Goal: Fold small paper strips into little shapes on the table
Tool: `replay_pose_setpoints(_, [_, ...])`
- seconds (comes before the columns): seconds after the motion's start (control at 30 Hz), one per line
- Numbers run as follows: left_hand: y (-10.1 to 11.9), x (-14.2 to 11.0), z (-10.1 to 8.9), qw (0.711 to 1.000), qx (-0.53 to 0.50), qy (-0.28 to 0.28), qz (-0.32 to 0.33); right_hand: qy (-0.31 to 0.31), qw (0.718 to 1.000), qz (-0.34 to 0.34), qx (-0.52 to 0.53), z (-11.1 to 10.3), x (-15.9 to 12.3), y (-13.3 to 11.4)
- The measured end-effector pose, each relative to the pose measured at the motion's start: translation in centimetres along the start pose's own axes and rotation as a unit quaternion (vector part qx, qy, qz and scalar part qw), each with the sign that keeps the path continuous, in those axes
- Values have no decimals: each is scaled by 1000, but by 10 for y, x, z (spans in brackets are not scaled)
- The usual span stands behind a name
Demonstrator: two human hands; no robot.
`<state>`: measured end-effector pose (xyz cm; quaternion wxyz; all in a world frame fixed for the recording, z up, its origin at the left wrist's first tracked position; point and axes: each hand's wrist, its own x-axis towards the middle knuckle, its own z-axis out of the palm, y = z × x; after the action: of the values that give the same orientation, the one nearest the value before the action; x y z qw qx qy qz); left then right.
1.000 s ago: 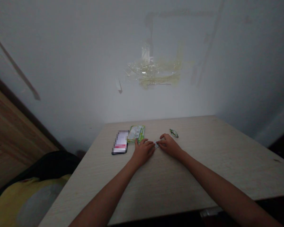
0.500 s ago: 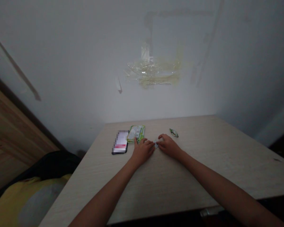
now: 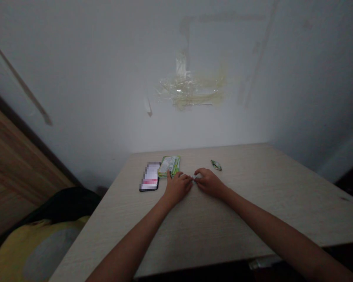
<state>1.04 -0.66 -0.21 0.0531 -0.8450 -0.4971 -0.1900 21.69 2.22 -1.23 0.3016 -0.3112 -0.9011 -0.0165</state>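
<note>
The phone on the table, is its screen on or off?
On: the phone shows a bright, pale screen with a pink band, though its content is blurred.

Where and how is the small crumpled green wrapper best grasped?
Probably pinched across its middle from above, fingers closing on both long sides: the wrapper looks long and narrow, lying low on the pale wooden table with nothing touching it.

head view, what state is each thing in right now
black-edged phone: flat, screen up and lit, content blurred
flat green-and-white packet: lying flat, sealed or not unclear
small green crinkled wrapper: on the table, contents unclear
tiny whitish piece: between the hands, shape unclear
left hand: fingertips at the piece, grip unclear
right hand: fingers bent at the piece, grip unclear
clear wrinkled tape: stuck to the wall
</note>
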Motion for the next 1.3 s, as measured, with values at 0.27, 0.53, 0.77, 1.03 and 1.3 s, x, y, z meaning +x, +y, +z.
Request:
replay_pose_setpoints(0.27, [-1, -1, 3, 1000, -28, 4, -4, -7, 997, -13, 71, -6, -1, -5])
replay_pose_setpoints(0.53, [-4, -3, 8, 998, -59, 6, -22, -1, 993, 36, 116, -6, -2, 1])
replay_pose_setpoints(0.77, [-5, -3, 5, 997, -70, 6, -34, 28, 991, 118, 58, 6, -3, 15])
replay_pose_setpoints(1.03, [-4, -3, 5, 993, -92, 22, -71, 23, 989, 138, 39, 9, -4, 11])
replay_pose_setpoints(1.3, [-3, -2, 5, 988, -86, 54, -120, 32, 983, 168, 61, 19, -3, 14])
